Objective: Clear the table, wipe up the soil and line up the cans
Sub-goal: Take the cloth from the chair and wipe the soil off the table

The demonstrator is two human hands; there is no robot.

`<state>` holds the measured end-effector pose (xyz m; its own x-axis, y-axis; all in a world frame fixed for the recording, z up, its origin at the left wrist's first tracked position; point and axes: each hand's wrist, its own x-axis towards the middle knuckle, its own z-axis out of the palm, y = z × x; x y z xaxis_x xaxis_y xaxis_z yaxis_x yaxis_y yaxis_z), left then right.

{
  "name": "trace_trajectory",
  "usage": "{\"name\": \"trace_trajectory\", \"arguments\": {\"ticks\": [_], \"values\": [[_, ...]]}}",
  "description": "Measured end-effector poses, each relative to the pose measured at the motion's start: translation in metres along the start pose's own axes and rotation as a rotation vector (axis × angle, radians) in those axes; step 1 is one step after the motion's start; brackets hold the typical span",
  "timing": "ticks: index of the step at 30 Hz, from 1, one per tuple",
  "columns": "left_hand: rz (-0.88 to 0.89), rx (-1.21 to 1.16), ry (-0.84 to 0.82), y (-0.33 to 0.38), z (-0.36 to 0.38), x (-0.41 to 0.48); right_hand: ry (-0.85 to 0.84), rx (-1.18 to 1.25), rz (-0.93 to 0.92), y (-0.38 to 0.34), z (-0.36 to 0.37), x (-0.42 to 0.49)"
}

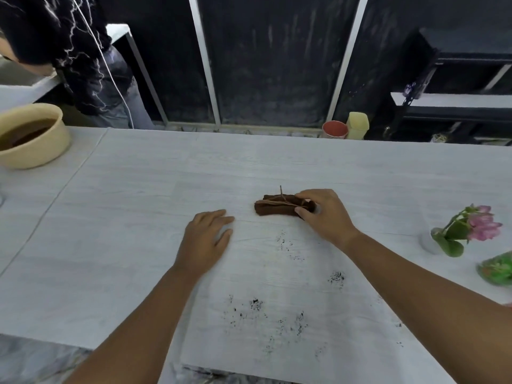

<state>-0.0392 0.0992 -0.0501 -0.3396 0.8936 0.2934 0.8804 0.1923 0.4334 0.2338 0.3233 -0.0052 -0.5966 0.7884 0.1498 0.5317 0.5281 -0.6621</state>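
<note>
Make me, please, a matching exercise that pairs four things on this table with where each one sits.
Things:
1. brown cloth
2. cream bowl
3. pink flowers
4. soil specks

Places:
A. far left of the table
B. right end of the table
C. near part of the table
D. mid-table, gripped by the right hand

Pairs: 1-D, 2-A, 3-B, 4-C.

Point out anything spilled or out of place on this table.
Dark soil lies scattered in patches on the white table, nearer the camera than the brown cloth the right hand grips.
</note>
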Motion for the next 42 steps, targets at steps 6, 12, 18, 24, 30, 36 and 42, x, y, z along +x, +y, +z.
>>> {"name": "trace_trajectory", "arguments": {"ticks": [6, 12, 18, 24, 30, 36, 42], "values": [[-0.005, 0.073, 0.05, -0.006, 0.005, 0.0, -0.145, -0.083, -0.081, -0.018, 0.014, 0.024], [-0.02, 0.065, 0.043, -0.008, 0.006, 0.001, -0.26, -0.168, -0.108, -0.024, 0.02, 0.028], [-0.019, 0.064, 0.034, -0.007, 0.004, 0.001, -0.264, -0.135, -0.176, -0.033, 0.018, -0.033], [-0.007, 0.061, 0.04, -0.006, 0.002, 0.002, -0.306, -0.108, -0.231, -0.053, 0.017, -0.117], [-0.034, -0.052, 0.001, -0.005, -0.007, -0.008, -0.362, 0.029, -0.075, -0.065, 0.012, -0.137], [-0.017, 0.02, 0.013, -0.041, -0.036, -0.055, -0.16, 0.107, -0.003, -0.091, 0.012, -0.06], [-0.051, 0.045, 0.049, -0.038, -0.039, -0.055, -0.18, -0.068, -0.001, -0.117, 0.05, 0.032]]}}
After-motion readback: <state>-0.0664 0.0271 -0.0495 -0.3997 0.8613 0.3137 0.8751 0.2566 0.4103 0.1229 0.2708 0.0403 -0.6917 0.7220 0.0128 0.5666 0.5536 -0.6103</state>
